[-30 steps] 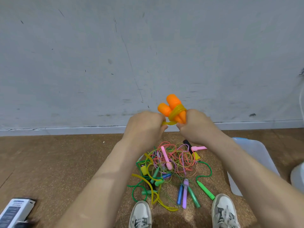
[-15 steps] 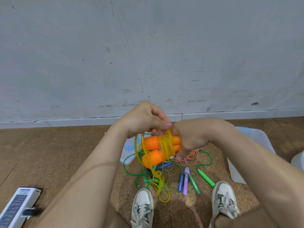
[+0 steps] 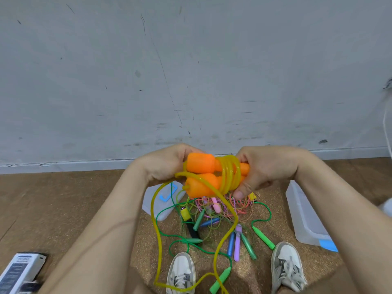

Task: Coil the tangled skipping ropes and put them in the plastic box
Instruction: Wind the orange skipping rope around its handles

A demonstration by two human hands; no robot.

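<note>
Winding step judged in hand. By the left hand [image 3: 167, 166], the orange handles [image 3: 201, 164] are being gripped above the tangled pile [image 3: 214, 217]. The yellow rope [image 3: 230, 177] is being wound round them, and the narrow ends are being gripped by the right hand [image 3: 265, 168]. Next: hanging slack to be wrapped, then the plastic box [image 3: 305, 221].

Matt orange handles [image 3: 199, 164] wound in glossy, translucent yellow cord [image 3: 230, 175]; frosted plastic box [image 3: 301, 217] on rough, perhaps cork, floor [image 3: 63, 198].

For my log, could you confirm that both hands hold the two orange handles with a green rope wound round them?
Not quite: the rope wound round the orange handles is yellow, not green, as the head view shows. The left hand and right hand do both hold them.
</note>
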